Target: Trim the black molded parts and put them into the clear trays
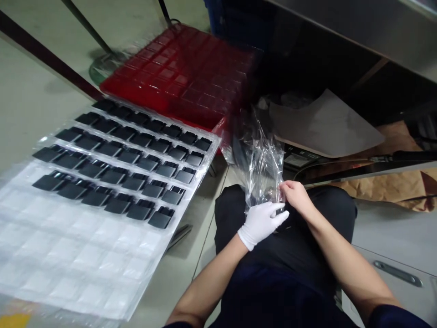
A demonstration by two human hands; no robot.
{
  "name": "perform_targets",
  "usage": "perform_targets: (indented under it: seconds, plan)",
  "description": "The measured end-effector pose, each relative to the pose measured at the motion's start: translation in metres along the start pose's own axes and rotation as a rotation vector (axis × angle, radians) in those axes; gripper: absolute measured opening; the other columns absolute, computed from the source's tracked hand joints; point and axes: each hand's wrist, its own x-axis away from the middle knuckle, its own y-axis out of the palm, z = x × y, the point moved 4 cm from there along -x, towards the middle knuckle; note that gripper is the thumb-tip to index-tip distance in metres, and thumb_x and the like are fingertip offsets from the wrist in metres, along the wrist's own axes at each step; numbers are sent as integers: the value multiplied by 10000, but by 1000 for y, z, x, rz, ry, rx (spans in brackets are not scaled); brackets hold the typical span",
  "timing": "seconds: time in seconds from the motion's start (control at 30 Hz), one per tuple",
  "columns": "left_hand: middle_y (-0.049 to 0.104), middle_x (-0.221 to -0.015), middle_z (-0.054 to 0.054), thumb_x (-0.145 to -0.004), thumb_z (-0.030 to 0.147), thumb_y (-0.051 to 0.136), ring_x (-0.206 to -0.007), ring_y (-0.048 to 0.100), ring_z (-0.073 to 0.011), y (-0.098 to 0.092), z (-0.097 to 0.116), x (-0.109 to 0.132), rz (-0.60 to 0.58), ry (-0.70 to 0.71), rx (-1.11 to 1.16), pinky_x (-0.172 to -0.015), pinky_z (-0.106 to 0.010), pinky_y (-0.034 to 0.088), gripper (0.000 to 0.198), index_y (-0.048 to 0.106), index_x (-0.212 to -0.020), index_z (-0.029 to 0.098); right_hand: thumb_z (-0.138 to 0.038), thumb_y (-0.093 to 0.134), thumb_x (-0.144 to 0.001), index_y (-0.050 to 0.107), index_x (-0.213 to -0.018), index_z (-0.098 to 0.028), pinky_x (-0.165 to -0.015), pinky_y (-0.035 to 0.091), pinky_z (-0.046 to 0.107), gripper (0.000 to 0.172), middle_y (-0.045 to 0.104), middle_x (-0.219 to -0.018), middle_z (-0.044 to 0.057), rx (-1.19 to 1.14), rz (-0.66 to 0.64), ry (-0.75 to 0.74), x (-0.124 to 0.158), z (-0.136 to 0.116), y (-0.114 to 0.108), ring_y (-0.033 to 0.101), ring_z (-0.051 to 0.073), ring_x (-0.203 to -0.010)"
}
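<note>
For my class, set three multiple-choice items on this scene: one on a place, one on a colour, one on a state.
1. Where does the red tray lie relative to the clear blister tray? A beyond it; B on the person's lap; C beneath it.
2. What colour is the glove on the left hand? A blue; B white; C black.
3. What is the right hand touching? A the clear plastic bag; B the red tray; C the clear blister tray.

1 A: it sits past the blister tray's far edge.
2 B: the glove shows white.
3 A: its fingers rest on the bag.

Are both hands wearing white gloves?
No: the left hand wears a white glove, but the right hand is bare.
</note>
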Motion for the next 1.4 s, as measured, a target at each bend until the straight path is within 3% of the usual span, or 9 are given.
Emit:
perform_targets:
  seconds: [0.1, 0.27, 0.43, 0.6, 0.83, 1.03, 1.17, 1.33, 1.4]
  plan:
    - [812, -989, -52, -1000, 389, 628, -897, 750, -197, -18, -10, -4, 66, -133, 384, -868, -291, 574, 265, 815, -1017, 201, -542, 706, -810, 682, -673, -191, -552, 451, 276, 378, 674, -603, 38, -417, -23, 24, 5, 10, -2, 571, 160, -533]
    - [791, -1026, -80, -925, 405, 694, -900, 727, -205, -35, -22, -25, 220, -310, 514, -871, -331, 575, 270, 781, -1029, 171, -757, 806, -674, 653, -608, -198, -547, 512, 308, 583, 690, -601, 62, -689, -114, 6, 16, 3, 12, 602, 179, -528]
    - [713, -832, -20, -729, 444, 868, -717, 639, -147, -19, -24, -41, 89, -441, 652, -691, -271, 536, 425, 691, -992, 161, -781, 750, -714, 666, -616, -205, -571, 546, 330, 590, 677, -578, 40, -701, -215, -69, 11, -2, 28, 610, 193, -532]
    - [657, -736, 28, -739, 382, 851, -662, 608, -124, -14, -37, -45, -49, -443, 617, -638, -234, 466, 323, 640, -864, 171, -626, 747, -779, 732, -725, -191, -637, 568, 308, 438, 742, -674, 52, -642, -421, -83, 11, -2, 31, 698, 204, -632]
    - [574, -645, 43, -753, 431, 874, -580, 499, -94, -14, -47, -41, -103, -475, 849, -578, -227, 379, 392, 590, -712, 165, -526, 908, -655, 761, -687, -177, -578, 521, 284, 380, 723, -616, 47, -612, -200, -52, 11, 1, 14, 649, 174, -570]
    - [599, -686, 19, -727, 395, 906, -637, 539, -110, -16, -50, -37, 7, -442, 1039, -621, -236, 402, 380, 618, -674, 153, -610, 838, -760, 728, -704, -184, -617, 538, 290, 444, 730, -630, 45, -717, -276, -145, 14, -11, 11, 660, 166, -583]
    - [579, -594, 12, -856, 424, 793, -556, 508, -123, -26, -48, -35, 59, -385, 1067, -596, -268, 383, 398, 555, -651, 179, -639, 787, -818, 726, -755, -178, -632, 536, 283, 469, 742, -665, 49, -757, -330, -203, 17, -15, 11, 676, 164, -610]
    - [589, -650, 18, -898, 408, 757, -611, 525, -117, -46, -42, -36, 214, -396, 773, -646, -259, 416, 363, 572, -682, 182, -628, 683, -926, 729, -852, -175, -669, 540, 284, 461, 746, -723, 50, -659, -329, -295, 23, -16, 12, 692, 166, -658]
    - [600, -715, 30, -833, 429, 818, -652, 540, -115, -47, -35, -40, 165, -438, 682, -653, -245, 426, 332, 604, -765, 186, -588, 623, -980, 727, -870, -186, -693, 533, 281, 429, 739, -732, 44, -527, -309, -400, 25, -20, 11, 687, 163, -674]
